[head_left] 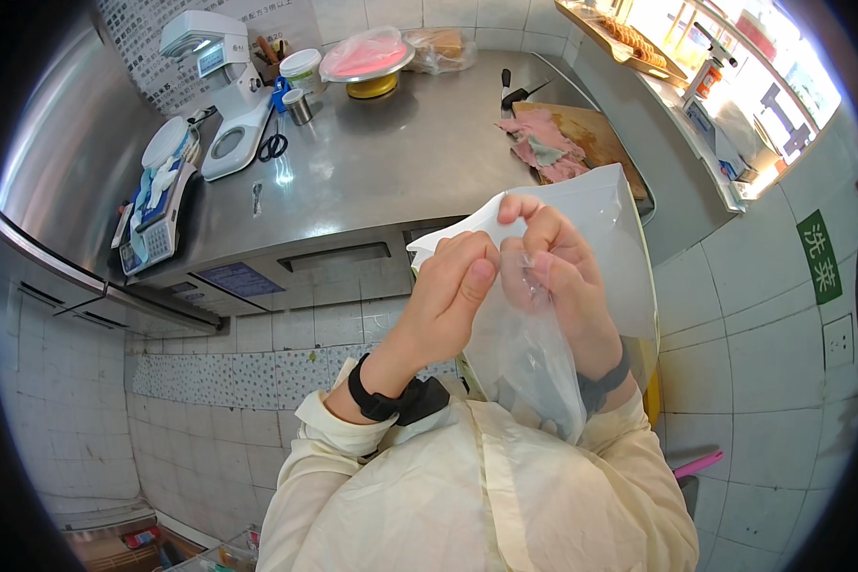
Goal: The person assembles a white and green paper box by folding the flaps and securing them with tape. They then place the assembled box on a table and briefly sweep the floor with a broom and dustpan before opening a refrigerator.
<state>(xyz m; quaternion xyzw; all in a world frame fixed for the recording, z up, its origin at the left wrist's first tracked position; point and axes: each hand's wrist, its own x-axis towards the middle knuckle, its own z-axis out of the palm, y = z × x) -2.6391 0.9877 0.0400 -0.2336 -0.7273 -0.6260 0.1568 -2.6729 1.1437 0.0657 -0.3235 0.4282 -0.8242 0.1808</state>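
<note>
A clear plastic bag (541, 367) hangs down in front of my body, its upper edge gathered between my two hands. My right hand (567, 286) pinches the film between thumb and fingers. Close beside it, my left hand (450, 291) is closed at the other side of that edge, its thumb curled over the fingers; the exact grip is partly hidden. Behind both hands stands a white bag or box with thin, creased walls (612, 214), near the counter's front edge; its lower part is covered by my arms and the plastic.
On the steel counter (391, 157) are a white machine (229, 105), a scale (157, 224), black scissors (273, 147) and a turntable (372, 81) bearing something pink. At right, pink cloths (543, 143) lie on a wooden board (605, 143), near a black-handled knife (517, 95).
</note>
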